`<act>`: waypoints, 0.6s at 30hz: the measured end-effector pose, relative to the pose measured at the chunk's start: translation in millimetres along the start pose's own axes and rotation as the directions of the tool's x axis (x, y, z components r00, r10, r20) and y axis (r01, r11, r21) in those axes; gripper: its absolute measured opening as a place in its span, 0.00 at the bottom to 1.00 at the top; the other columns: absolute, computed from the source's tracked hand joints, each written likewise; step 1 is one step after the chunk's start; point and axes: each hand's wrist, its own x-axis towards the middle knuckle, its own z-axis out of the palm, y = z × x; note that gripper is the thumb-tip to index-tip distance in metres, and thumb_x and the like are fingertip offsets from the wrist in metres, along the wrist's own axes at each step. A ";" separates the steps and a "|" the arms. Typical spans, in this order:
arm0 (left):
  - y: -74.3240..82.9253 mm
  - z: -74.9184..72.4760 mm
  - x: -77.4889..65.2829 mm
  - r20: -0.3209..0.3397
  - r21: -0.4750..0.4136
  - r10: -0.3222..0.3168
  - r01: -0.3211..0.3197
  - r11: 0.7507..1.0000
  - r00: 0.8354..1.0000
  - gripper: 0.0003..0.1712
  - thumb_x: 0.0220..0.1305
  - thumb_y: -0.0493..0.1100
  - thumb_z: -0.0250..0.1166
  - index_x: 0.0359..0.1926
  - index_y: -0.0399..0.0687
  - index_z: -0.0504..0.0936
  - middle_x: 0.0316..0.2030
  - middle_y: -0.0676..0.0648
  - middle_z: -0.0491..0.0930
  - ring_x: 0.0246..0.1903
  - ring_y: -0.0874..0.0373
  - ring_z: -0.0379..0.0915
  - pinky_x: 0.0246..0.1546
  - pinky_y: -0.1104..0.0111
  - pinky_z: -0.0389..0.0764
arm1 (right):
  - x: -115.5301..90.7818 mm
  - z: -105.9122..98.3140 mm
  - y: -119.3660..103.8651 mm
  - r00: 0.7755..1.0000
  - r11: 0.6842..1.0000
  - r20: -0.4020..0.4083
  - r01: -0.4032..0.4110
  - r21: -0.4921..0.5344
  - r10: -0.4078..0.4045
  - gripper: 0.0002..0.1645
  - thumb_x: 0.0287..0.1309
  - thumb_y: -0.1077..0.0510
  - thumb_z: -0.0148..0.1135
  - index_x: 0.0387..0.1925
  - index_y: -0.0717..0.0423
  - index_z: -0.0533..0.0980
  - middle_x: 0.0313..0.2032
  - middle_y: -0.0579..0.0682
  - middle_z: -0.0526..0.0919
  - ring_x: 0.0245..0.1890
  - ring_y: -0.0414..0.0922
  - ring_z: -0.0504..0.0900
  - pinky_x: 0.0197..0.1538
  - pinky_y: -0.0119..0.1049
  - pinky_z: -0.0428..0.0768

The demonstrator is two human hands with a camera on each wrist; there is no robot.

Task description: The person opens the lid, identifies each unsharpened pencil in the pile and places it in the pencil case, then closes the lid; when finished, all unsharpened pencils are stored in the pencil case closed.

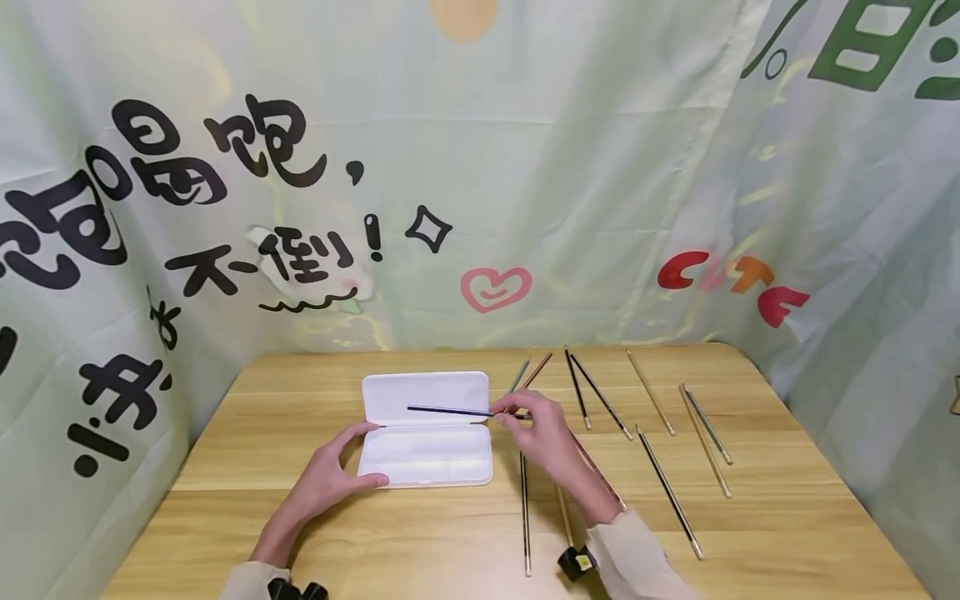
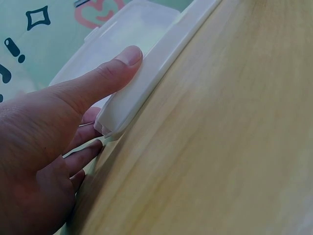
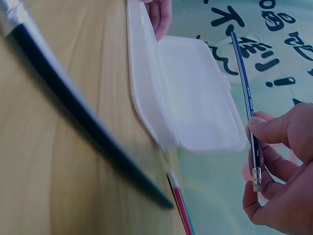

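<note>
A white plastic pencil case (image 1: 426,475) lies opened flat on the table, its lid (image 1: 423,387) tipped back behind the tray. No pencil is visible in the tray. My left hand (image 1: 330,477) holds the case's left end, thumb at the front edge and fingers at the back corner. Between thumb and fingers, my right hand (image 1: 546,433) pinches a dark blue pencil (image 3: 244,83) near its eraser end. The pencil is held roughly level across the front of the lid, its tip pointing left. In the right wrist view the silver ferrule and eraser show beside the fingers.
Several loose pencils lie right of the case: a dark one (image 1: 525,517) under the right forearm, another black one (image 1: 670,496), a wood-coloured one (image 1: 651,392), and a red one (image 1: 538,369) crossing a green one (image 1: 517,375). A printed curtain (image 1: 585,208) hangs behind the table.
</note>
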 end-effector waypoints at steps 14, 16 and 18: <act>0.8 -1.9 0.4 0.004 -0.002 0.003 -0.003 1.000 1.000 0.47 0.46 0.59 0.84 0.67 0.58 0.75 0.66 0.41 0.75 0.67 0.38 0.67 0.66 0.36 0.62 | 8.2 56.1 -12.6 0.993 0.993 0.118 0.019 -0.116 -0.005 0.06 0.58 0.69 0.72 0.33 0.56 0.88 0.33 0.47 0.88 0.36 0.43 0.83 0.41 0.36 0.81; 0.5 -1.5 0.6 0.006 -0.010 0.007 -0.007 1.000 1.000 0.47 0.46 0.58 0.84 0.67 0.58 0.75 0.66 0.41 0.76 0.67 0.38 0.67 0.66 0.36 0.61 | 8.5 63.1 -13.7 0.989 0.987 0.146 0.031 -0.157 -0.008 0.07 0.57 0.69 0.72 0.33 0.55 0.88 0.32 0.46 0.88 0.36 0.43 0.83 0.42 0.36 0.81; 0.2 -0.9 0.6 0.004 -0.016 0.012 -0.012 1.000 1.000 0.47 0.45 0.58 0.84 0.67 0.57 0.75 0.65 0.42 0.76 0.67 0.37 0.66 0.66 0.35 0.60 | 8.4 69.1 -14.8 0.985 0.979 0.171 0.047 -0.198 -0.013 0.07 0.56 0.70 0.72 0.32 0.55 0.88 0.32 0.45 0.88 0.35 0.43 0.83 0.44 0.39 0.81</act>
